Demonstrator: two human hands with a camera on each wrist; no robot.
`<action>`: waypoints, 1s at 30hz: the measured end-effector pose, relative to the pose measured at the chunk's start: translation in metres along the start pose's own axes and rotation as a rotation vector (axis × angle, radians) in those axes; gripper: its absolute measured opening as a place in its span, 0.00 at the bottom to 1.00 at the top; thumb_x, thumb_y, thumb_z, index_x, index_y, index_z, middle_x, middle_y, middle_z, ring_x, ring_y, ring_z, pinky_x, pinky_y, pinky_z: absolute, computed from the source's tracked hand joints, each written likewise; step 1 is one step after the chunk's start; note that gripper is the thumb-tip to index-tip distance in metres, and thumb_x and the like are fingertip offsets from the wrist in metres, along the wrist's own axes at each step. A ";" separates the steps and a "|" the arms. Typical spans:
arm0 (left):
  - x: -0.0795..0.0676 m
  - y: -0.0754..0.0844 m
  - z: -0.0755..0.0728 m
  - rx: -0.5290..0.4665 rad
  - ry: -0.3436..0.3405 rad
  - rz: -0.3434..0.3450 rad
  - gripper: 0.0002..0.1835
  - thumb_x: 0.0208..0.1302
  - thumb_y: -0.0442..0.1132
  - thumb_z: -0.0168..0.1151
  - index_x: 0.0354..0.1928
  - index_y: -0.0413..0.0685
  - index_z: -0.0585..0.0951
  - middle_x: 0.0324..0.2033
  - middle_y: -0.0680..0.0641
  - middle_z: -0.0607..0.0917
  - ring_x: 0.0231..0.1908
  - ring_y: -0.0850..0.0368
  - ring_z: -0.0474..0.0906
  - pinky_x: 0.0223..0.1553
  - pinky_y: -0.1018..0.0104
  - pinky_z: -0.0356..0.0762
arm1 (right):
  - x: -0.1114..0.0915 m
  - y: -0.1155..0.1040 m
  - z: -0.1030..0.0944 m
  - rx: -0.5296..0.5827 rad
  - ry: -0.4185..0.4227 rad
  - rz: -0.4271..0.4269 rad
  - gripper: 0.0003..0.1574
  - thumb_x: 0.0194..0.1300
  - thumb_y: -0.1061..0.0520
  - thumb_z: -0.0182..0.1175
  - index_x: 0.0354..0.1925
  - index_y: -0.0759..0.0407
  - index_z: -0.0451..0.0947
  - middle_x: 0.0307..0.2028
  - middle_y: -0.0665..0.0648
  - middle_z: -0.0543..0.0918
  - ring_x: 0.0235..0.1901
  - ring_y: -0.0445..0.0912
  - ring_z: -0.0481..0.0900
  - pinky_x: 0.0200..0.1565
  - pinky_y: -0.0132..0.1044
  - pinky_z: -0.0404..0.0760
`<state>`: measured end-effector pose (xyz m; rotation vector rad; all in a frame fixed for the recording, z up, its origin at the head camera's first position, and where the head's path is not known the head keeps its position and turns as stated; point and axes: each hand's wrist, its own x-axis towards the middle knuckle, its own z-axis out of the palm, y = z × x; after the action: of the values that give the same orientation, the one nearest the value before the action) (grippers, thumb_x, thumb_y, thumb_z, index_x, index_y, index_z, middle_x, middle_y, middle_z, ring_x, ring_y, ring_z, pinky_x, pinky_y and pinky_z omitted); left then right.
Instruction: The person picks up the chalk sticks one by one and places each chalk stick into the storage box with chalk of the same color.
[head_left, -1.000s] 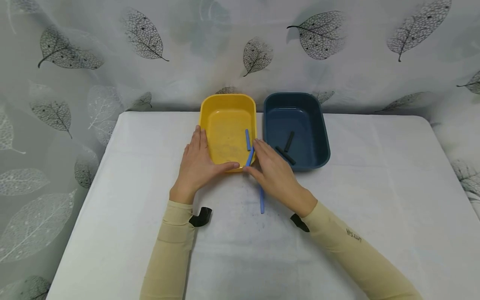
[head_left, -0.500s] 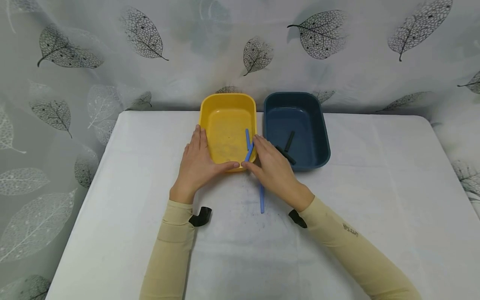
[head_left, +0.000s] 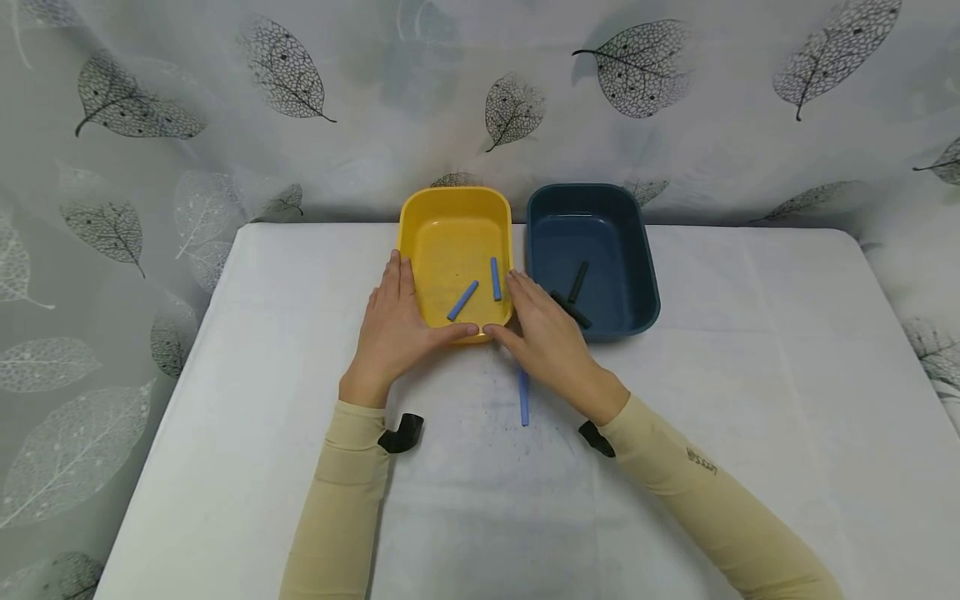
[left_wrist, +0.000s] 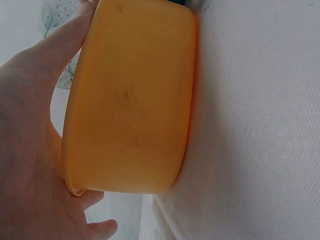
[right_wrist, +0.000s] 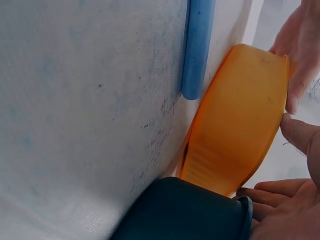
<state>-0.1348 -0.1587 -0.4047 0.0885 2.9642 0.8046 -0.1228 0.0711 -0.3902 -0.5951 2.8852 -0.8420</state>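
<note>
A yellow plastic bin stands at the back centre with two blue chalk sticks inside. One chalk stick lies slanted near the front, the other along the right wall. My left hand rests against the bin's left side, fingers straight and thumb along the front rim. On the right, my right hand mirrors it, with straight fingers at the bin's side and thumb at the front rim. The thumb tips nearly meet. A third blue chalk stick lies on the table, partly under the right hand in the head view.
A dark blue bin stands close to the right, holding dark sticks. Blue specks mark the white tablecloth in front of the bins. A leaf-patterned curtain hangs right behind the table.
The slanted blue chalk stick, at the right hand's fingers earlier, has left them and moved leftward into the yellow bin. The right hand has shifted slightly; the left hand stays put.
</note>
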 end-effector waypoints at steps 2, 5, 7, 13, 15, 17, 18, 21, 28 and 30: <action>0.000 0.000 0.000 0.000 0.004 0.003 0.78 0.43 0.77 0.71 0.81 0.41 0.37 0.82 0.40 0.39 0.80 0.38 0.48 0.78 0.41 0.50 | -0.002 0.000 0.000 0.002 -0.003 0.002 0.51 0.72 0.44 0.63 0.78 0.67 0.54 0.78 0.65 0.60 0.79 0.56 0.57 0.77 0.52 0.60; 0.000 0.000 0.000 -0.007 0.016 0.009 0.78 0.43 0.77 0.71 0.81 0.41 0.38 0.82 0.39 0.41 0.79 0.38 0.49 0.78 0.41 0.51 | -0.006 0.000 0.000 0.005 -0.009 0.001 0.50 0.72 0.45 0.63 0.78 0.67 0.54 0.78 0.64 0.59 0.79 0.55 0.57 0.77 0.52 0.60; 0.000 0.000 0.000 -0.010 0.022 0.011 0.78 0.43 0.77 0.72 0.81 0.41 0.38 0.82 0.38 0.41 0.79 0.37 0.50 0.78 0.41 0.52 | -0.008 -0.001 0.000 0.003 -0.011 -0.001 0.51 0.72 0.45 0.64 0.78 0.67 0.54 0.78 0.64 0.59 0.79 0.55 0.56 0.77 0.52 0.61; 0.001 0.000 0.000 -0.015 0.022 0.002 0.78 0.43 0.77 0.72 0.81 0.40 0.39 0.82 0.38 0.41 0.79 0.38 0.50 0.78 0.42 0.52 | -0.017 -0.003 -0.003 -0.004 -0.026 0.007 0.51 0.70 0.47 0.66 0.78 0.67 0.54 0.78 0.64 0.59 0.79 0.56 0.57 0.76 0.53 0.62; 0.001 0.001 0.000 -0.015 0.018 -0.001 0.78 0.43 0.77 0.71 0.81 0.39 0.39 0.82 0.39 0.41 0.79 0.38 0.50 0.78 0.42 0.51 | -0.022 -0.004 -0.004 -0.009 -0.032 0.006 0.51 0.70 0.47 0.66 0.78 0.67 0.54 0.78 0.64 0.59 0.79 0.56 0.57 0.76 0.53 0.62; 0.001 0.001 0.000 -0.011 0.014 -0.006 0.78 0.43 0.78 0.70 0.81 0.39 0.39 0.82 0.39 0.41 0.79 0.38 0.49 0.78 0.42 0.51 | -0.027 -0.003 -0.005 -0.014 -0.040 0.003 0.51 0.70 0.47 0.66 0.78 0.67 0.54 0.78 0.64 0.59 0.79 0.56 0.57 0.76 0.52 0.62; 0.001 0.001 0.000 -0.010 0.013 -0.008 0.78 0.43 0.78 0.70 0.81 0.39 0.39 0.82 0.40 0.41 0.79 0.39 0.49 0.78 0.42 0.51 | -0.029 -0.004 -0.005 -0.017 -0.042 0.002 0.51 0.70 0.47 0.66 0.78 0.67 0.54 0.78 0.64 0.60 0.79 0.56 0.57 0.76 0.52 0.62; 0.000 0.002 0.000 -0.008 0.010 -0.009 0.78 0.43 0.78 0.70 0.81 0.39 0.39 0.82 0.40 0.40 0.80 0.39 0.48 0.78 0.42 0.51 | -0.037 -0.004 -0.007 -0.024 -0.048 0.003 0.52 0.69 0.47 0.67 0.78 0.67 0.55 0.78 0.64 0.59 0.79 0.56 0.57 0.75 0.52 0.63; -0.001 0.003 -0.001 -0.018 0.005 -0.015 0.78 0.43 0.78 0.70 0.81 0.40 0.39 0.82 0.40 0.40 0.80 0.39 0.48 0.79 0.42 0.50 | -0.053 -0.002 -0.007 -0.023 -0.055 0.006 0.53 0.66 0.48 0.70 0.77 0.67 0.57 0.78 0.64 0.60 0.78 0.58 0.58 0.74 0.55 0.64; -0.001 0.003 -0.001 -0.017 0.004 -0.018 0.78 0.43 0.78 0.70 0.81 0.39 0.39 0.82 0.40 0.40 0.80 0.40 0.47 0.79 0.42 0.50 | -0.057 -0.001 -0.006 -0.022 -0.051 0.000 0.54 0.65 0.48 0.71 0.77 0.68 0.57 0.78 0.64 0.60 0.78 0.58 0.58 0.74 0.55 0.64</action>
<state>-0.1337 -0.1564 -0.4022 0.0591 2.9566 0.8285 -0.0709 0.0957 -0.3861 -0.6101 2.8521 -0.7846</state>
